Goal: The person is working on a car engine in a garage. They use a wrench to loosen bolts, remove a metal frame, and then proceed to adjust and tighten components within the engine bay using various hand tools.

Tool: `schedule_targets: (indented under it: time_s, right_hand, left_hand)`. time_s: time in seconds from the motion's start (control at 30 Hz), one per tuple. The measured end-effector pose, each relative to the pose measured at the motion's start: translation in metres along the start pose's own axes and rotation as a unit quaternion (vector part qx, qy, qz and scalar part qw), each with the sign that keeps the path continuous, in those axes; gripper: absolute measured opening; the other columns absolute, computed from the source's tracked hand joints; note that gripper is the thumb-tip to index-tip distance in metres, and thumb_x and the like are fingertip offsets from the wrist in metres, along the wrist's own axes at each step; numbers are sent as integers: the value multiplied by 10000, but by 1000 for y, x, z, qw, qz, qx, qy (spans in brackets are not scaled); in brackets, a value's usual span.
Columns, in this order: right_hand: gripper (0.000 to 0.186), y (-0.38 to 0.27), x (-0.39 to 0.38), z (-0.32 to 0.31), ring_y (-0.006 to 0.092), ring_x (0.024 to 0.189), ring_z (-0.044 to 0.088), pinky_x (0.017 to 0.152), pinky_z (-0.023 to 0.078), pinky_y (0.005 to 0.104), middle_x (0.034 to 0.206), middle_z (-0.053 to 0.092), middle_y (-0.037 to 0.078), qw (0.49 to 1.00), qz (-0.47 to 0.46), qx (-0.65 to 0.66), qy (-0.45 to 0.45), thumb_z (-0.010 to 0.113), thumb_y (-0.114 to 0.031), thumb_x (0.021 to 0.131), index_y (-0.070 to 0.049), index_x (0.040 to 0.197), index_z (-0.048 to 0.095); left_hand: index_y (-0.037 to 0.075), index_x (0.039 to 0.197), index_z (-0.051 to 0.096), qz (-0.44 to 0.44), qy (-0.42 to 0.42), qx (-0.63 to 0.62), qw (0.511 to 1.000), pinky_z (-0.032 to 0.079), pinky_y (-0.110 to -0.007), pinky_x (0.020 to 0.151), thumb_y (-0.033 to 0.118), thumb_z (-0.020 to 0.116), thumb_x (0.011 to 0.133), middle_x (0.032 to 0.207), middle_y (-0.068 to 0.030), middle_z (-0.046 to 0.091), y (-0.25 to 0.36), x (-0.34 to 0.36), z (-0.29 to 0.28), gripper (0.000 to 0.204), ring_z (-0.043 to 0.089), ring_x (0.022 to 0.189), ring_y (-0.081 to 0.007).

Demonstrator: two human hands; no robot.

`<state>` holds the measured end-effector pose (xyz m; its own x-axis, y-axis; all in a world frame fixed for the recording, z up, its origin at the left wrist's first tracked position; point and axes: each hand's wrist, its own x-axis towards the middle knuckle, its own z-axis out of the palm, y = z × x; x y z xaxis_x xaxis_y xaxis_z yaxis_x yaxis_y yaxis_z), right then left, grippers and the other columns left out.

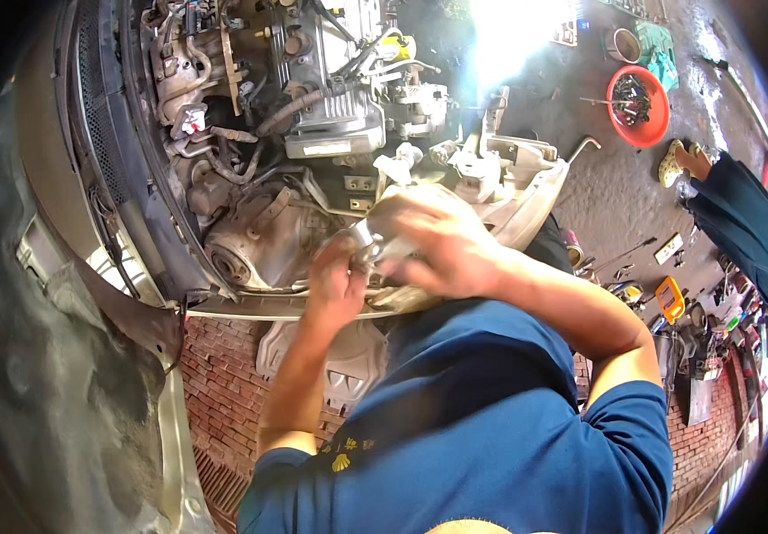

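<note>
Both hands meet at the near edge of the open engine bay. My left hand (341,276) is closed round a small silvery metal part (366,238), whose exact kind I cannot make out. My right hand (433,245), smeared by motion, curls over the same part from the right, its fingertips blurred. Just beyond them lie engine parts: a silvery cover (335,129), hoses (290,116) and a dusty housing (250,245). A pale body panel (522,205) runs off to the right of my hands.
A red basin (624,129) of metal pieces, a can (622,46) and a teal container (655,53) stand upper right. Another person's leg (731,214) is at right, near scattered tools and an orange case (669,298). A fender (90,374) is at left, a plastic cover (281,356) below.
</note>
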<state>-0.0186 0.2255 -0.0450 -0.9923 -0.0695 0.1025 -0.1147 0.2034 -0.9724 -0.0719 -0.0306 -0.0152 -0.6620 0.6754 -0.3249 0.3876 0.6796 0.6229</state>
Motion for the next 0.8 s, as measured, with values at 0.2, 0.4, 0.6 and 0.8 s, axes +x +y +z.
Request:
schedule_targets:
  time_s: [0.2, 0.4, 0.6, 0.8]
  right_hand:
    - [304, 101, 27, -50, 354, 943, 660, 900, 531, 422, 1044, 695, 201, 947, 310, -15, 76, 616, -220, 986, -25, 1213, 667]
    - [267, 220, 39, 7, 198, 941, 675, 840, 539, 342, 1072, 711, 124, 878, 432, 205, 10, 571, -205, 1008, -43, 1172, 705]
    - [298, 225, 67, 44, 204, 685, 620, 621, 523, 362, 887, 707, 122, 746, 537, 375, 122, 582, -199, 1019, 15, 1187, 702]
    - [294, 252, 57, 51, 218, 751, 689, 676, 551, 362, 900, 730, 125, 837, 484, 256, 1, 594, -179, 978, 1, 1162, 737]
  left_hand:
    - [74, 1238, 667, -112, -56, 198, 972, 577, -483, 870, 188, 606, 1006, 1169, -173, 724, -114, 55, 21, 266, 698, 1056, -394]
    - [91, 1163, 713, -33, -160, 171, 972, 575, -484, 864, 222, 581, 1010, 1064, -170, 734, -141, 106, 57, 241, 709, 1013, -385]
    - [177, 1247, 749, -56, -137, 209, 967, 506, -494, 1001, 293, 594, 1004, 1190, -152, 744, -157, 122, 85, 311, 690, 1122, -357]
    - [216, 1290, 749, -40, -141, 233, 961, 518, -476, 987, 306, 606, 983, 1174, -150, 752, -163, 125, 98, 351, 713, 1092, -322]
